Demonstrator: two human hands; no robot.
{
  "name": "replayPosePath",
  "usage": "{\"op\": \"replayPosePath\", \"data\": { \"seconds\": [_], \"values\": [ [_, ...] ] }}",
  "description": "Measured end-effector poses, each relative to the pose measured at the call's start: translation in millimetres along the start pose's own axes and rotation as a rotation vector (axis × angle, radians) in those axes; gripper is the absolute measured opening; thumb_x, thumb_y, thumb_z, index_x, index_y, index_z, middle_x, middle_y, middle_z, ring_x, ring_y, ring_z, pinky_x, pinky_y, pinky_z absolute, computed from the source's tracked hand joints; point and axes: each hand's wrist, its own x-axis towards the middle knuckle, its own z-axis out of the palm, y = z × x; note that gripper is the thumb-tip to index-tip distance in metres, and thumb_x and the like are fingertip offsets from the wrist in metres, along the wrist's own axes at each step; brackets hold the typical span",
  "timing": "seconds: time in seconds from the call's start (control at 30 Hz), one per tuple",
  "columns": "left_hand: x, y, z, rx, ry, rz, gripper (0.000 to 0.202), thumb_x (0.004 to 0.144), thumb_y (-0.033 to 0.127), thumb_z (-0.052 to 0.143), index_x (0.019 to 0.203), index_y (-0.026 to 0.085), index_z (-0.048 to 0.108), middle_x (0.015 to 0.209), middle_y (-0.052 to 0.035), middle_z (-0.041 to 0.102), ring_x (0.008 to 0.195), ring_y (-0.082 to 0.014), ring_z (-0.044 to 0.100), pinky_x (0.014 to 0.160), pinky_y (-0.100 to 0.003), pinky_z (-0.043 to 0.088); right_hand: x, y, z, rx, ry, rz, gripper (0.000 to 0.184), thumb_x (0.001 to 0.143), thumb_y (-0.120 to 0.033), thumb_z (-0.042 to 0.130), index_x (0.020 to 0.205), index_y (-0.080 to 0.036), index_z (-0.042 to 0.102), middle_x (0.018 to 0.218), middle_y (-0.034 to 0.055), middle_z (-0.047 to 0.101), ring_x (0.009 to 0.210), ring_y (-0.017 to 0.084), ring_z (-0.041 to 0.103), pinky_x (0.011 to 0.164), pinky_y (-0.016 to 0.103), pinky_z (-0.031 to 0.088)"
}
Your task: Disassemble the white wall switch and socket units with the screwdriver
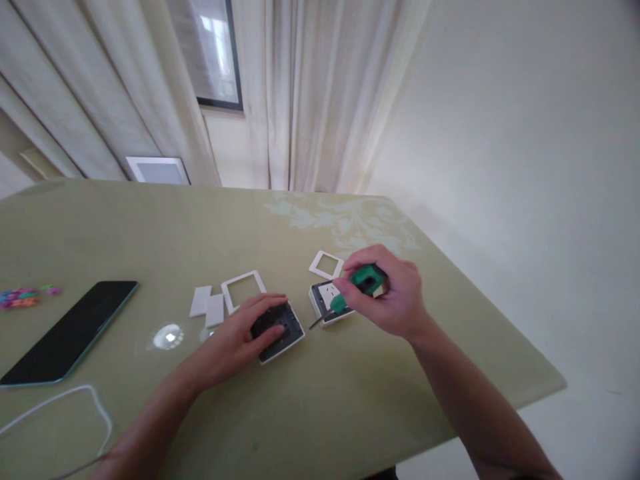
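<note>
Nearest are my two forearms point(480, 400), with a white cable point(103, 407) looped on the near left. Whatever lettering the screwdriver point(339, 303) may carry on its green handle, I cannot make it out; the detail on the dark panel point(291, 328) is too small to read as well. The screwdriver's long axis slants down from far right to near left, its tip just right of the panel and before the socket point(329, 293); I cannot tell whether it touches anything. My right hand point(385, 291) has its fingers curled round the handle, pinching it against the thumb. My left hand point(250, 327) lies over the panel, fingers along its far side and thumb apart on the dark face; whether it grips or only presses, I cannot tell.

Beyond the socket lies a small frame point(315, 261); beyond my left hand, a large frame point(241, 277), with two white tiles point(201, 301) to its left. Farther left are a tablet point(70, 333) and coloured bits point(20, 298). The surface point(310, 400) is pale green and glossy, with a leafy pattern point(345, 217) at far right. Past it hang cream curtains point(325, 80) round a window point(213, 53); a white wall point(525, 167) stands right.
</note>
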Motion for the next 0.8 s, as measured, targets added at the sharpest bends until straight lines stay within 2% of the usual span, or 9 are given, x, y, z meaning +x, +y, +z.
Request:
{"op": "replayPosePath", "data": {
  "seconds": [0.1, 0.23, 0.3, 0.43, 0.5, 0.57, 0.67, 0.8],
  "values": [
    [-4.1, 3.9, 1.5, 0.078, -0.045, 0.026, 0.076, 0.09, 0.042, 0.082, 0.159, 0.03, 0.053, 0.164, -0.0129, 0.058, 0.15, -0.0386, 0.056, 0.127, -0.06, 0.046, 18.2, -4.1, 14.2, -0.083, -0.001, -0.061, 0.016, 0.096, -0.026, 0.077, 0.095, -0.023, 0.062, 0.076, -0.0062, 0.067, 0.059, 0.006, 0.059, 0.06, 0.017, 0.047],
    [-6.4, 4.4, 2.5, 0.115, -0.076, 0.047, 0.087, 0.085, 0.025, 0.08, 0.164, 0.033, 0.045, 0.162, -0.0091, 0.06, 0.149, -0.0361, 0.056, 0.127, -0.059, 0.045, 20.4, -2.1, 28.1, -0.091, -0.051, -0.083, 0.013, 0.098, -0.025, 0.073, 0.097, -0.023, 0.06, 0.076, -0.006, 0.067, 0.059, 0.006, 0.06, 0.06, 0.016, 0.046],
    [-5.7, 4.6, 3.6, 0.121, -0.066, 0.027, 0.085, 0.086, 0.031, 0.083, 0.163, 0.032, 0.047, 0.161, -0.0097, 0.061, 0.149, -0.0374, 0.056, 0.126, -0.06, 0.046, 19.2, -0.5, 29.5, -0.097, -0.095, -0.097, 0.012, 0.099, -0.025, 0.072, 0.098, -0.023, 0.06, 0.078, -0.005, 0.069, 0.061, 0.006, 0.061, 0.061, 0.017, 0.046],
    [-5.9, 6.4, 3.8, 0.139, -0.007, -0.073, 0.076, 0.092, 0.054, 0.082, 0.158, 0.029, 0.053, 0.164, -0.0138, 0.057, 0.151, -0.0418, 0.053, 0.126, -0.066, 0.044, 20.8, 0.6, 24.9, -0.12, -0.087, -0.105, 0.013, 0.099, -0.024, 0.073, 0.098, -0.022, 0.06, 0.077, -0.0052, 0.068, 0.061, 0.006, 0.06, 0.06, 0.017, 0.045],
    [-8.3, 6.6, 1.3, 0.12, -0.047, -0.072, 0.084, 0.087, 0.053, 0.087, 0.16, 0.032, 0.051, 0.167, -0.0132, 0.054, 0.153, -0.042, 0.052, 0.126, -0.065, 0.044, 22.3, 0.5, 22.1, -0.127, -0.08, -0.101, 0.014, 0.098, -0.023, 0.074, 0.097, -0.022, 0.06, 0.077, -0.0059, 0.066, 0.06, 0.005, 0.058, 0.06, 0.017, 0.045],
    [-11.1, 6.2, -2.0, 0.111, -0.103, -0.031, 0.09, 0.081, 0.043, 0.093, 0.16, 0.035, 0.051, 0.167, -0.0109, 0.053, 0.152, -0.0406, 0.053, 0.126, -0.06, 0.047, 23.0, 0.2, 20.3, -0.131, -0.082, -0.098, 0.015, 0.097, -0.022, 0.075, 0.097, -0.022, 0.06, 0.078, -0.0061, 0.066, 0.06, 0.005, 0.057, 0.059, 0.016, 0.044],
    [-13.0, 6.1, -4.8, 0.144, -0.11, 0.008, 0.083, 0.08, 0.034, 0.09, 0.155, 0.036, 0.055, 0.16, -0.009, 0.056, 0.146, -0.0375, 0.058, 0.121, -0.054, 0.052, 22.6, -0.8, 18.9, -0.127, -0.08, -0.094, 0.016, 0.096, -0.023, 0.077, 0.097, -0.022, 0.061, 0.078, -0.0068, 0.065, 0.06, 0.004, 0.056, 0.06, 0.016, 0.044],
    [-10.3, 7.2, -4.4, 0.216, -0.06, -0.017, 0.074, 0.084, 0.05, 0.088, 0.149, 0.032, 0.059, 0.144, -0.0106, 0.063, 0.13, -0.0367, 0.066, 0.108, -0.051, 0.058, 21.8, -3.8, 16.9, -0.085, -0.068, -0.081, 0.018, 0.095, -0.023, 0.079, 0.097, -0.021, 0.062, 0.08, -0.0074, 0.065, 0.061, 0.003, 0.054, 0.059, 0.015, 0.043]
  ]
}}
